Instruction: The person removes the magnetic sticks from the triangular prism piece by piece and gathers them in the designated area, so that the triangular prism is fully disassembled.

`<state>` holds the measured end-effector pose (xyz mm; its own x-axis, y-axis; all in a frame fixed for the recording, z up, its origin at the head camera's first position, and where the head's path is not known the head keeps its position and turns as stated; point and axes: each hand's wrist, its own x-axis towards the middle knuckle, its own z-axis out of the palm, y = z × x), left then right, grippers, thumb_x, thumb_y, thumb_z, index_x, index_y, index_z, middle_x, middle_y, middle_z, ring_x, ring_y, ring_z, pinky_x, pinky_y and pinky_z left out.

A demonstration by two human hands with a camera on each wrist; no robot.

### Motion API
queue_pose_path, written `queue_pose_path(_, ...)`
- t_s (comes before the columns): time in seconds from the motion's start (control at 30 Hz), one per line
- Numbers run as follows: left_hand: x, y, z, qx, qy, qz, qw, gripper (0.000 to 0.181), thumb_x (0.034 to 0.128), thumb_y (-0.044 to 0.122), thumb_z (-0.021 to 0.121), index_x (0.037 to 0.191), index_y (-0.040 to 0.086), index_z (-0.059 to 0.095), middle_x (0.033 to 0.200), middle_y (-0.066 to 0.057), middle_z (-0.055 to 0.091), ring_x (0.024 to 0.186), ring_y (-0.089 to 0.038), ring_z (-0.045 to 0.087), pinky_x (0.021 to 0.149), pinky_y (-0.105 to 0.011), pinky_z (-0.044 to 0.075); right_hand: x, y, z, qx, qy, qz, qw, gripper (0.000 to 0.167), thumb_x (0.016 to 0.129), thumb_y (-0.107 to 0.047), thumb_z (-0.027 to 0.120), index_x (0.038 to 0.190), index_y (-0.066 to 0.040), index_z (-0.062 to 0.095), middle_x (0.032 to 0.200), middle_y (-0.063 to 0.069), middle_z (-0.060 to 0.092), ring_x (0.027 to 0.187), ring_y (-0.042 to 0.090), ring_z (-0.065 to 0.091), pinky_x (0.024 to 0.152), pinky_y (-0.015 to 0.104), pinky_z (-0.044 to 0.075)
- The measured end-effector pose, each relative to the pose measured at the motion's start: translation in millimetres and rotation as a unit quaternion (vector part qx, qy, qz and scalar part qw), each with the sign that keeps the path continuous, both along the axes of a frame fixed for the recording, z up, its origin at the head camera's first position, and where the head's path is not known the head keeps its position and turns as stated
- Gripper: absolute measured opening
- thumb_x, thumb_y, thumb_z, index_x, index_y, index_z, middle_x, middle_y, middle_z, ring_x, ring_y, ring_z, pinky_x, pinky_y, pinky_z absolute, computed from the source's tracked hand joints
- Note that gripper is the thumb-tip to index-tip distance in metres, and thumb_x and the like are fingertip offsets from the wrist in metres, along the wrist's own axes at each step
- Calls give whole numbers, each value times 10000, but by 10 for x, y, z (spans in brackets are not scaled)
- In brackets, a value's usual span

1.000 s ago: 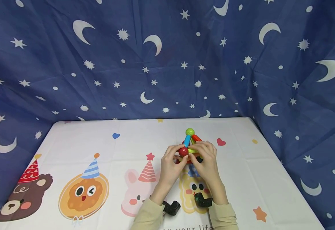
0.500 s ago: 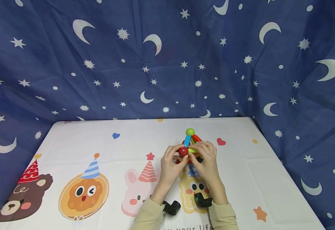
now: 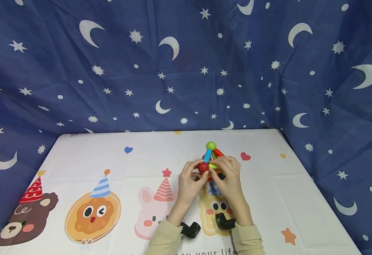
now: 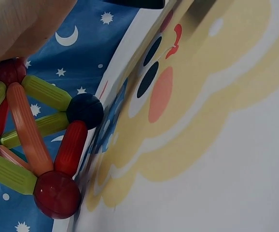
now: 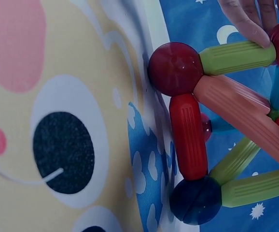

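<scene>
A toy structure of coloured magnetic sticks and balls stands between the two hands, with a light green ball point(image 3: 211, 145) at its top. My left hand point(image 3: 187, 184) pinches a red ball point(image 3: 203, 167) at the near left side, below a blue stick point(image 3: 207, 156). My right hand point(image 3: 229, 177) grips the structure's near right side, by a yellow-green stick point(image 3: 213, 166); its fingers hide part of it. In the right wrist view, a dark blue ball point(image 5: 196, 200) and a dark red ball point(image 5: 175, 69) are joined by a red stick point(image 5: 188, 137).
The white tablecloth point(image 3: 154, 152) carries printed cartoon figures. A blue curtain point(image 3: 186, 88) with moons and stars hangs behind and beside the table. Black devices point(image 3: 190, 230) sit at both wrists.
The head view has tilted very slightly. Both hands keep the same hold on the structure, with no visible shift of its parts.
</scene>
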<state>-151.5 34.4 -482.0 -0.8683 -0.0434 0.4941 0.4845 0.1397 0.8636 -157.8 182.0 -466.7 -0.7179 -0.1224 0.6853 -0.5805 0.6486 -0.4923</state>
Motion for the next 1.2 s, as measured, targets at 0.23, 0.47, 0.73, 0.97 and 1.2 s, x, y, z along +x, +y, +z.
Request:
queue_pose_path(0.23, 100, -11, 235, 22, -59, 39, 10000, 328, 818, -11, 706, 1132, -58, 626, 998, -212, 624, 908, -319, 646, 645, -392, 585, 1, -5, 6, -28, 6, 13, 10000, 237, 778, -55, 749, 1010, -84, 710, 989, 77, 704, 1093, 266, 497, 1041, 438, 261)
queue_pose_path(0.47, 139, -31, 325, 185, -180, 15, 9997, 321, 824, -49, 680, 1133, -103, 609, 1007, -256, 620, 892, -347, 645, 647, -345, 590, 2, -14, 7, -67, 45, 2, 10000, 243, 770, -45, 753, 1006, -87, 711, 990, 77, 702, 1093, 262, 494, 1025, 426, 259)
queue_pose_path(0.73, 134, -66, 319, 243, -194, -183, 9994, 318, 798, -99, 650, 1109, -109, 583, 1051, -251, 607, 902, -317, 624, 655, -300, 588, 8, -15, 10, -103, -88, -19, 9999, 239, 779, -49, 745, 1011, -92, 708, 1005, 70, 697, 1100, 244, 482, 1036, 415, 249)
queue_pose_path(0.97, 132, -73, 326, 4, 175, 201, 9996, 165, 803, -131, 640, 959, -76, 638, 920, -213, 673, 866, -337, 678, 748, -334, 589, 0, -17, 12, -68, -52, -5, 10000, 240, 790, -57, 742, 1025, -94, 706, 1006, 70, 700, 1095, 256, 493, 1053, 426, 255)
queue_pose_path(1.2, 18, -95, 169, 1189, -1307, 77, 9842, 145, 909, 17, 611, 1037, -52, 615, 927, -280, 626, 740, -203, 634, 656, -249, 566, -3, -19, 8, -77, 13, -13, 10000, 245, 779, -45, 744, 1016, -94, 707, 1004, 75, 699, 1087, 259, 494, 1049, 422, 258)
